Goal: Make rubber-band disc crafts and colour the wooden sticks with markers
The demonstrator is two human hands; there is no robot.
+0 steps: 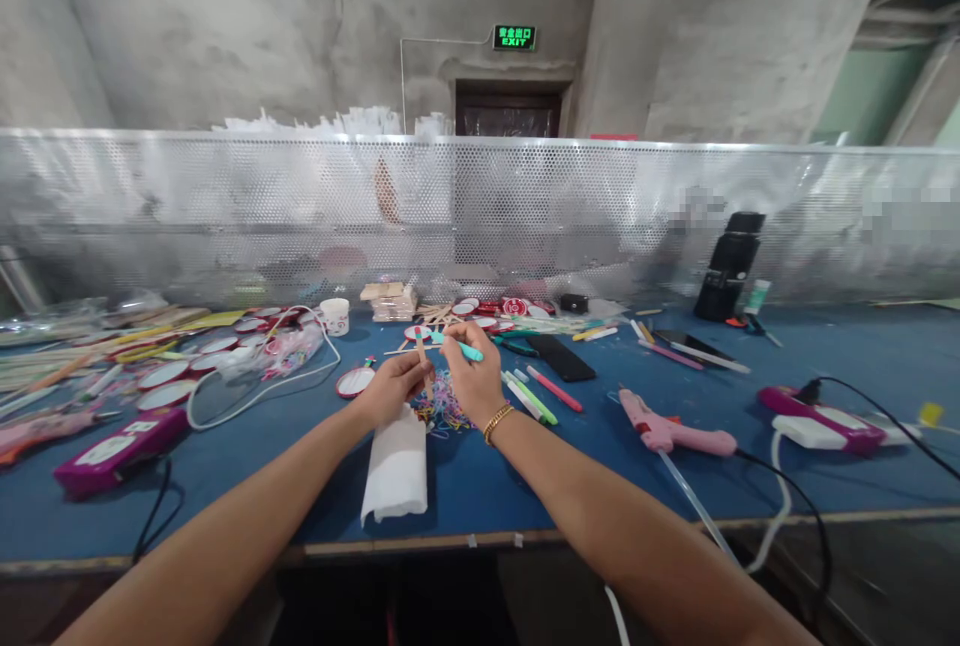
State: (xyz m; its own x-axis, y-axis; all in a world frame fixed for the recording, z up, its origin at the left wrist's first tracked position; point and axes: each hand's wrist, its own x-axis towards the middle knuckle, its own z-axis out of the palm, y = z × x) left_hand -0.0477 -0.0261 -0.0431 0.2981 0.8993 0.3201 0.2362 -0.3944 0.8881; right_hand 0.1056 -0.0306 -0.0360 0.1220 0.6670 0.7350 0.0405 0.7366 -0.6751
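Observation:
Pinched in the fingers of my left hand [396, 388] is a wooden craft stick [428, 383], held upright with some red and teal colour near its top. My right hand [477, 384] grips a turquoise marker [471, 352], its tip pointing left at the upper part of the stick; whether they touch I cannot tell. Beneath the hands lies a heap of small coloured rubber bands [448, 408]. A folded white paper [396, 471] rests just in front of my left hand. Close to my right hand are a green marker [541, 406] and a pink-red marker [555, 389].
A pink glue gun [675, 434] and purple-white power strip [825, 421] lie right, with cords over the table edge. Another purple power strip [124, 451] is left, near round red-rimmed lids [165, 396]. A black bottle [729, 266] stands by the perforated metal screen [315, 216].

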